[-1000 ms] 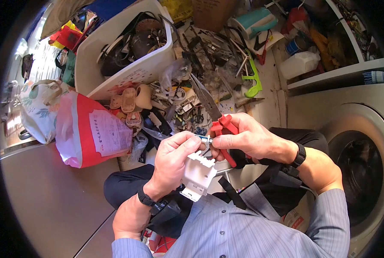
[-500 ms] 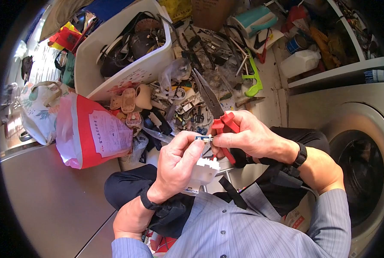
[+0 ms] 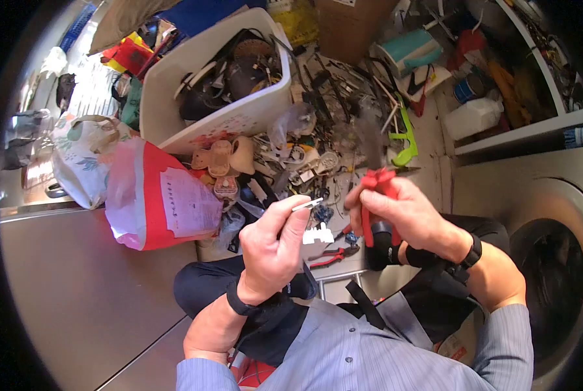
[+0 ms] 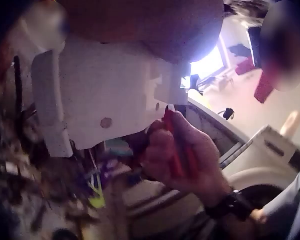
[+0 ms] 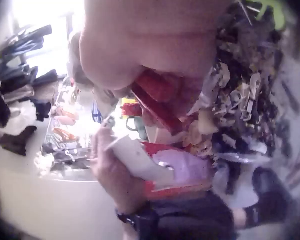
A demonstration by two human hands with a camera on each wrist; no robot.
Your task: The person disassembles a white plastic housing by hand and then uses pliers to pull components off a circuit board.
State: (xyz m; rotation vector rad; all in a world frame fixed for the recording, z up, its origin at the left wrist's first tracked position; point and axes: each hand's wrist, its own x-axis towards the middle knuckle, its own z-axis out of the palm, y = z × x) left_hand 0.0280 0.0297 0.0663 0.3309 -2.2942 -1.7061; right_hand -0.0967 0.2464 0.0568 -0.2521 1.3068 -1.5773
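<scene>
Left hand (image 3: 270, 251): thumb and curled index pinch a small thin light-coloured strip (image 3: 309, 204), tip poking out past the fingertips. Same hand also has the white plastic housing (image 3: 316, 235), just below the strip and partly hidden by the hand; can't tell exactly which fingers hold it. Right hand (image 3: 405, 212): curled round red-handled pliers (image 3: 377, 182), thumb along the handle, nose pointing away from the body, blurred. Hands well apart, both in front of the torso, elbows bent, forearms angled in. Second red-handled tool (image 3: 334, 257) lies below, between the hands in the head view. Loose parts (image 3: 304, 163) litter the floor beyond, near the white tub (image 3: 233, 124).
</scene>
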